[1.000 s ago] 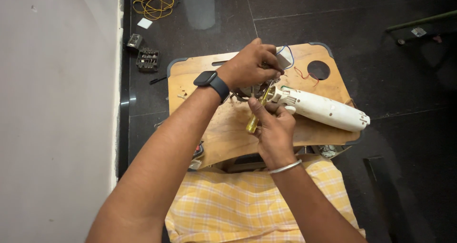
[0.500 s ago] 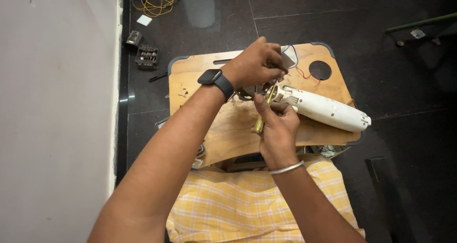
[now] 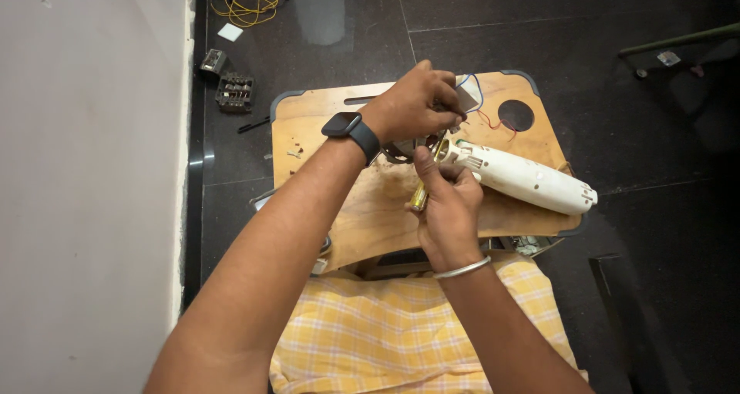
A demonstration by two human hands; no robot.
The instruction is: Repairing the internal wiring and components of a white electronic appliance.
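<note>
White tapered appliance housing point(image 3: 524, 180) lying on wooden board point(image 3: 324, 124), yellow-handled screwdriver point(image 3: 420, 196)

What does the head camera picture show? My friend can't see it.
Two hands work on a white handheld appliance lying on a wooden board. The right hand holds a yellow-handled screwdriver; the left hand, with a black wristwatch, grips small parts.

Dark square smartwatch screen point(image 3: 341, 124) on the left wrist, small white paper slip point(image 3: 230, 31) on dark floor
</note>
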